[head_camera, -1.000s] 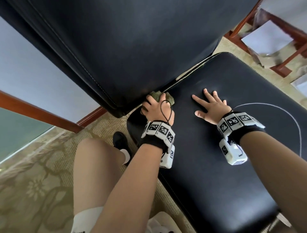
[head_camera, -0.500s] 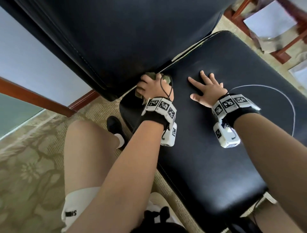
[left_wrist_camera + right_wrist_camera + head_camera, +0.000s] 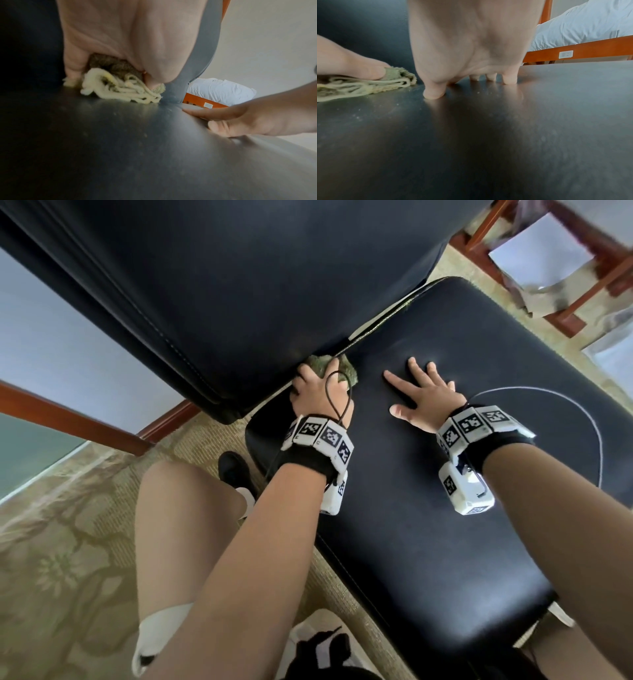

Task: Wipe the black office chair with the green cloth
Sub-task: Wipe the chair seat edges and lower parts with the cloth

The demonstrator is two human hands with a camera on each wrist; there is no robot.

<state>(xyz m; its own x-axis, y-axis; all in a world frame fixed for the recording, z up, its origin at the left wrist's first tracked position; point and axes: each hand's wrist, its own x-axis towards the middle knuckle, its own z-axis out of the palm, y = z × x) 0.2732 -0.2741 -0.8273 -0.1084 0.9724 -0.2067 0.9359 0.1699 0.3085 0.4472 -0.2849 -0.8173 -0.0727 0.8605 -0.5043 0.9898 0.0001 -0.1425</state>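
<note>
The green cloth (image 3: 334,368) is being gripped by the left hand (image 3: 320,397) and pressed onto the black office chair (image 3: 428,525), whose seat is being touched beside it by the flat, spread right hand (image 3: 423,397).

Left hand (image 3: 320,398): fingers curled in a grip, forearm extended forward. Right hand (image 3: 423,398): fingers straight and spread, palm facing down.

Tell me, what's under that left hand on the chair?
A bunched green cloth, gripped by the left hand and pressed onto the black seat beside the backrest. The seat patch beneath the cloth is covered.
</note>
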